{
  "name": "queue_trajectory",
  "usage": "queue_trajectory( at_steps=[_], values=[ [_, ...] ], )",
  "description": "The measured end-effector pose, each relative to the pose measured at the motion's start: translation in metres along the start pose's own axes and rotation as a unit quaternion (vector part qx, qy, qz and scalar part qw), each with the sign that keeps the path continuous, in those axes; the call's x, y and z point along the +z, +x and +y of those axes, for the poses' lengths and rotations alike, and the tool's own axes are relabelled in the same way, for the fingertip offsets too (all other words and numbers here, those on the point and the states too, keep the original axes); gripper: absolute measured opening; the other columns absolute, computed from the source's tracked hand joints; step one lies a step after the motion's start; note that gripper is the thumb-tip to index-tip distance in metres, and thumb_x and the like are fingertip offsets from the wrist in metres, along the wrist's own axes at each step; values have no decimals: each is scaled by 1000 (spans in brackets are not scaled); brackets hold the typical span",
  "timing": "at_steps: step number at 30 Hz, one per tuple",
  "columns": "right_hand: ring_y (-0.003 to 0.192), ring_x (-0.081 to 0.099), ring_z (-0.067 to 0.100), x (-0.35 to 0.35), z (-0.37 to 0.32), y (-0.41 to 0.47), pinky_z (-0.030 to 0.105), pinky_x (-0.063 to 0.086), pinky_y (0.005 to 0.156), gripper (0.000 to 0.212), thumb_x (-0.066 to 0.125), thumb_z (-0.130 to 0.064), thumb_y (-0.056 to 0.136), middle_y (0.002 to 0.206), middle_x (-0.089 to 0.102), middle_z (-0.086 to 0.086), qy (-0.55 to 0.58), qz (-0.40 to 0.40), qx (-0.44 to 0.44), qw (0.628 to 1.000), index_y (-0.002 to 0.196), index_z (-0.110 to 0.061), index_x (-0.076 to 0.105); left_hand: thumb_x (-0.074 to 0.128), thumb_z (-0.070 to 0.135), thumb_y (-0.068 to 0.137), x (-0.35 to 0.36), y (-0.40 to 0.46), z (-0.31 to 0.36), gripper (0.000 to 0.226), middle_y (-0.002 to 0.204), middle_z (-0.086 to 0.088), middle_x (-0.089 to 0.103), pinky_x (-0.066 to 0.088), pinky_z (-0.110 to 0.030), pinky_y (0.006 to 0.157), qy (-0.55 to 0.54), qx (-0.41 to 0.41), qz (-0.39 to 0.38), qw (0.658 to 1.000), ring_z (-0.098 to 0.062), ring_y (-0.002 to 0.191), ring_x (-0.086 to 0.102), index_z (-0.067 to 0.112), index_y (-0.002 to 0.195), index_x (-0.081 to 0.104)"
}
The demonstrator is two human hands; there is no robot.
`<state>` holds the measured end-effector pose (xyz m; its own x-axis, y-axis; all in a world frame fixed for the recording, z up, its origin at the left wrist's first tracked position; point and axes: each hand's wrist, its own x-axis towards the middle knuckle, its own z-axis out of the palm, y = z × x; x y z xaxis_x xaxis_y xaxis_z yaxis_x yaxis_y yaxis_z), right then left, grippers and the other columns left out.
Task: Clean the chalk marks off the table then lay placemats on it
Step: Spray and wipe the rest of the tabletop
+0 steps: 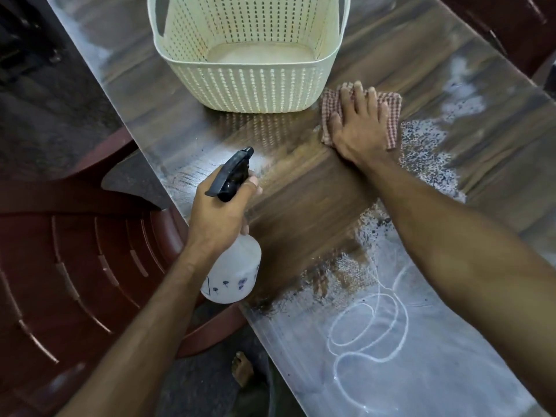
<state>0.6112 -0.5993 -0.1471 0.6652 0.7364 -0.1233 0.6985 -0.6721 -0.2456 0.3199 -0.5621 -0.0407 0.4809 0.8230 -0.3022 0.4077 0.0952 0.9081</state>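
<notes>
Cream plastic, perforated all over: that's the basket [249, 52], sitting on the wood-grain bench [304, 188] at the far side, and it's the landmark. Left of the basket and nearer the person, beyond the bench edge, is a dark red plastic chair [75, 266]. A bare foot [242, 368] shows on the floor well to the near side of the basket, beside the bench edge.

Right hand [359, 121] now: it lies flat just to the right of the basket's near corner, fingers [358, 91] straight and slightly spread, pressing down on a red-checked cloth [391, 115]. The cloth sits close beside the basket wall; whether they touch, I cannot tell.

Left hand [219, 212], on the near-left side of the basket, has its fingers curled tight round the neck of a translucent spray bottle [234, 275] with a black trigger head, nozzle pointing toward the basket. The bottle hangs at the bench edge, tilted.

Chalk marks [370, 326]: white loops on the bench well to the near-right of the basket, under the right forearm and apart from both hands. Speckled wet chalk residue [427, 155] spreads just right of the cloth, with a wiped dark band running from the basket toward the near edge.
</notes>
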Motion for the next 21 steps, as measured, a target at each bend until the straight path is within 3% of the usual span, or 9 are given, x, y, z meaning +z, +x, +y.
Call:
queue_trajectory(
  at_steps=[5, 8, 12, 16, 19, 21],
  values=[
    [153, 4, 27, 5, -10, -18, 51, 2, 122, 64, 19, -50, 101, 167, 6, 4, -22, -19, -60, 998, 159, -24, 14, 62, 23, 97, 18, 10, 2, 18, 89, 1, 74, 48, -31, 48, 6, -3, -23, 1000, -15, 33, 46, 8, 107, 62],
    [153, 4, 23, 6, 13, -53, 49, 2, 122, 65, 18, -53, 100, 167, 5, 3, -49, -26, -105, 993, 159, -25, 13, 62, 24, 97, 26, 15, 6, 18, 91, 1, 74, 46, -26, 46, 4, -4, -34, 999, -16, 33, 47, 11, 108, 64],
    [153, 2, 24, -8, 48, -28, 52, 0, 122, 68, 14, -57, 98, 167, 3, 3, -44, -25, -33, 998, 159, -28, 10, 63, 24, 96, 34, 21, 12, 18, 89, -1, 74, 43, -22, 41, -4, 7, -43, 999, -12, 33, 48, 8, 105, 64],
    [153, 1, 30, -7, 26, 6, 56, 0, 121, 65, 20, -53, 101, 167, 3, 7, -16, 0, 20, 1000, 159, -24, 12, 63, 24, 96, 42, 28, 19, 14, 89, 0, 74, 42, -19, 41, 6, 18, -47, 999, -9, 34, 49, 12, 102, 66],
    [153, 1, 30, 5, 3, -17, 55, 2, 122, 67, 15, -56, 101, 166, 2, 8, -47, -16, -36, 998, 159, -22, 9, 63, 22, 96, 51, 28, 25, 14, 88, -4, 74, 44, -21, 41, 8, 22, -58, 998, -9, 33, 49, 11, 102, 66],
    [153, 1, 28, 12, 2, -50, 52, -1, 122, 68, 12, -58, 101, 166, 2, 7, -65, -31, -85, 994, 159, -23, 8, 63, 21, 96, 57, 26, 29, 18, 71, -1, 71, 45, -20, 41, 10, 24, -63, 998, -7, 33, 49, 5, 104, 66]
  ],
)
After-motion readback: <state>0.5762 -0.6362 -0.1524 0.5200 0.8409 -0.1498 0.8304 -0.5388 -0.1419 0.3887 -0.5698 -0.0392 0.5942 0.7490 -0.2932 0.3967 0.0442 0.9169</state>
